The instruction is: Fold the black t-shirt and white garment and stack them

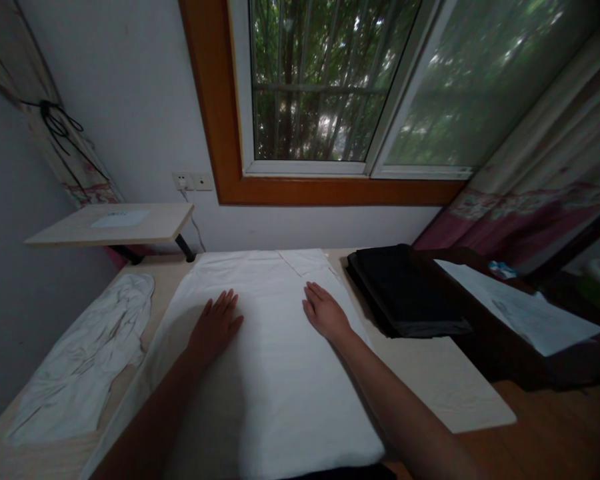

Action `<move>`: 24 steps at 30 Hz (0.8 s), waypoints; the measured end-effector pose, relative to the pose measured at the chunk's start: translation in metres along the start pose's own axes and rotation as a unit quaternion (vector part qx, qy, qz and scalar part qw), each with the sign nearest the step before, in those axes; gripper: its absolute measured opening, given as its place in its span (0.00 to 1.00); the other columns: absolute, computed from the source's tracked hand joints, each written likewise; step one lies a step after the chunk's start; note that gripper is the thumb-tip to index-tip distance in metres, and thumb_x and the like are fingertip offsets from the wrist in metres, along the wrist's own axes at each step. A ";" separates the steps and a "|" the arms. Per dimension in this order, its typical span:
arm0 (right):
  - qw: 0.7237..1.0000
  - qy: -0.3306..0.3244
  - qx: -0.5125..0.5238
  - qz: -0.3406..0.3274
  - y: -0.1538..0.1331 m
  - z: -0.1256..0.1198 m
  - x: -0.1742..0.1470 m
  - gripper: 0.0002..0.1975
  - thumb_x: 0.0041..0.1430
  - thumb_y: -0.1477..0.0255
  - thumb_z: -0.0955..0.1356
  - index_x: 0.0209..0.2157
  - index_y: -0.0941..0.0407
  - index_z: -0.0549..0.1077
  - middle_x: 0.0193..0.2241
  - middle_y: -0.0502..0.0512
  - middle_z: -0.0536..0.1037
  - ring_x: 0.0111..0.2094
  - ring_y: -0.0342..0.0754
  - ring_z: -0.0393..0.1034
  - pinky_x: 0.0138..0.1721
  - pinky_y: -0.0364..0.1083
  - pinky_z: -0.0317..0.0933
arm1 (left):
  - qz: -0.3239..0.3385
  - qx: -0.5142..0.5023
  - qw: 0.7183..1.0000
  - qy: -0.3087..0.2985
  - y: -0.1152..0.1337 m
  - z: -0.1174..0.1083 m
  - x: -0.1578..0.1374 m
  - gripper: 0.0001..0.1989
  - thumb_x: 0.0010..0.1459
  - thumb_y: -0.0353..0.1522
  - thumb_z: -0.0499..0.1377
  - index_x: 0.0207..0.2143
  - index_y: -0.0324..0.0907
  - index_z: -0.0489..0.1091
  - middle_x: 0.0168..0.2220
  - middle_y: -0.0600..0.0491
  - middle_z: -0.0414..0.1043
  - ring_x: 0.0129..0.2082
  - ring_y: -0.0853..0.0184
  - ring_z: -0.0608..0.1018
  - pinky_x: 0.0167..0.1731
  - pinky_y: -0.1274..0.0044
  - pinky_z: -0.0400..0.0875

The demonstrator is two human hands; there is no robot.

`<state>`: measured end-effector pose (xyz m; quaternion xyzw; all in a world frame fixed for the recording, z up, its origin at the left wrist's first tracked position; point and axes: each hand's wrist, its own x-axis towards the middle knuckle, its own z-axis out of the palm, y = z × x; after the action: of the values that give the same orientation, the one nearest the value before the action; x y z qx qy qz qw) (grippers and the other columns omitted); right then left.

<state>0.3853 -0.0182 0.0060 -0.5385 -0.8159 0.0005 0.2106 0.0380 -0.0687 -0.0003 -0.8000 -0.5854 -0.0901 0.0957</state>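
Observation:
A large white cloth (280,360) lies spread over the middle of the table, mostly smooth, with a few creases and a fold line near its far edge. My left hand (215,323) rests flat on its left part, fingers stretched forward and thumb apart. On the right part, close to the cloth's side edge, my right hand (325,312) lies palm down with its fingers extended. Neither hand grips anything. The near end of the cloth runs toward my body, partly covered by my left forearm.
A crumpled white garment (90,353) lies on the table at left, below a small raised shelf (60,227) with a paper on it. Folded black cloth (405,287) is stacked at right. Beyond it, a paper sheet (520,307) lies on a dark surface. A window stands behind.

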 end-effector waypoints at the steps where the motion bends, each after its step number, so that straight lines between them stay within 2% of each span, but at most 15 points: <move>1: 1.000 0.006 -0.007 0.006 0.009 -0.002 -0.003 0.25 0.71 0.68 0.60 0.63 0.64 0.70 0.66 0.64 0.67 0.69 0.53 0.58 0.70 0.54 0.53 | -0.006 0.003 1.000 0.000 -0.007 0.000 -0.004 0.30 0.72 0.44 0.43 0.69 0.40 0.58 0.73 0.44 0.53 0.73 0.56 0.57 0.69 0.58 0.54; 7: 0.998 0.026 -0.036 0.034 0.045 -0.014 -0.021 0.24 0.71 0.67 0.59 0.61 0.64 0.72 0.64 0.66 0.69 0.67 0.55 0.62 0.68 0.54 0.56 | -0.052 0.031 0.998 0.010 -0.046 0.007 -0.026 0.33 0.71 0.45 0.42 0.69 0.33 0.58 0.72 0.38 0.53 0.72 0.52 0.58 0.69 0.57 0.54; 12: 0.997 0.022 -0.051 0.060 0.037 -0.015 -0.019 0.25 0.71 0.68 0.59 0.63 0.63 0.70 0.65 0.67 0.68 0.68 0.58 0.60 0.69 0.58 0.53 | -0.069 0.032 0.997 0.028 -0.052 0.007 -0.031 0.33 0.71 0.45 0.42 0.69 0.35 0.58 0.72 0.39 0.54 0.72 0.53 0.59 0.69 0.57 0.53; 15: 0.998 0.005 -0.033 0.055 0.008 -0.012 -0.010 0.26 0.72 0.67 0.59 0.66 0.62 0.65 0.68 0.66 0.63 0.70 0.58 0.55 0.69 0.60 0.51 | -0.069 0.032 0.997 0.030 -0.049 0.007 -0.030 0.34 0.71 0.45 0.41 0.69 0.32 0.58 0.71 0.36 0.55 0.71 0.51 0.60 0.68 0.55 0.54; 19: 1.000 -0.021 0.017 -0.008 -0.057 0.002 0.002 0.28 0.73 0.66 0.58 0.69 0.62 0.60 0.70 0.65 0.59 0.72 0.58 0.51 0.70 0.60 0.49 | -0.069 0.029 0.997 0.024 -0.049 0.007 -0.029 0.34 0.70 0.45 0.42 0.69 0.32 0.58 0.71 0.37 0.56 0.71 0.51 0.60 0.68 0.55 0.55; 22: 0.997 -0.031 0.045 -0.052 -0.106 0.018 0.003 0.28 0.74 0.64 0.58 0.69 0.60 0.60 0.71 0.64 0.57 0.72 0.58 0.50 0.70 0.61 0.48 | -0.074 0.031 0.997 0.013 -0.051 0.007 -0.029 0.34 0.70 0.45 0.41 0.69 0.33 0.57 0.71 0.38 0.55 0.72 0.52 0.59 0.68 0.56 0.54; 24: 0.996 -0.036 0.047 -0.068 -0.126 0.028 0.001 0.29 0.74 0.61 0.58 0.69 0.61 0.60 0.71 0.64 0.56 0.72 0.58 0.48 0.71 0.61 0.44 | -0.077 0.034 0.996 0.008 -0.051 0.007 -0.030 0.34 0.71 0.45 0.40 0.70 0.33 0.56 0.72 0.38 0.54 0.72 0.52 0.59 0.68 0.57 0.54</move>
<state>0.2645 -0.0641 0.0098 -0.4706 -0.8568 0.0442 0.2061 -0.0194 -0.0789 -0.0127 -0.7478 -0.6476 -0.0836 0.1201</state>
